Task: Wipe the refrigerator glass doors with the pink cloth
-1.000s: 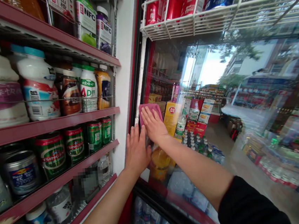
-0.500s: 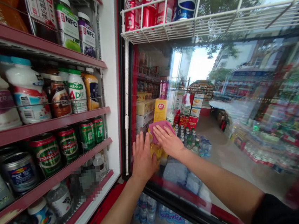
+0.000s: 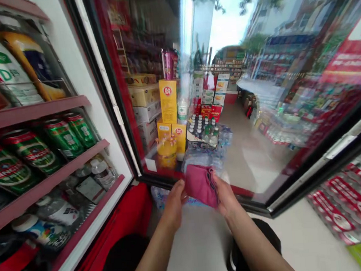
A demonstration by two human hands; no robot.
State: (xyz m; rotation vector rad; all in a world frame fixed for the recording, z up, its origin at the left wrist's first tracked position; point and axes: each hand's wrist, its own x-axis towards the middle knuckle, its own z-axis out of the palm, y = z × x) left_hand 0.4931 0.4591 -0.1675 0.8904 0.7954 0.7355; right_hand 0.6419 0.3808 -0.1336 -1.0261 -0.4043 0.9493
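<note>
Head view shows both hands holding a small magenta-pink cloth (image 3: 200, 185) low before the open glass cooler door (image 3: 260, 102). Left hand (image 3: 174, 204) pinches its left edge with curled fingers; right hand (image 3: 226, 197) grips the right edge, fingers closed. Green beer cans (image 3: 62, 136) sit on a maroon shelf (image 3: 44, 182) to the left.

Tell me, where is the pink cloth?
The pink cloth is low in the middle of the head view, held between left hand and right hand, near the bottom edge of the glass door.
</note>
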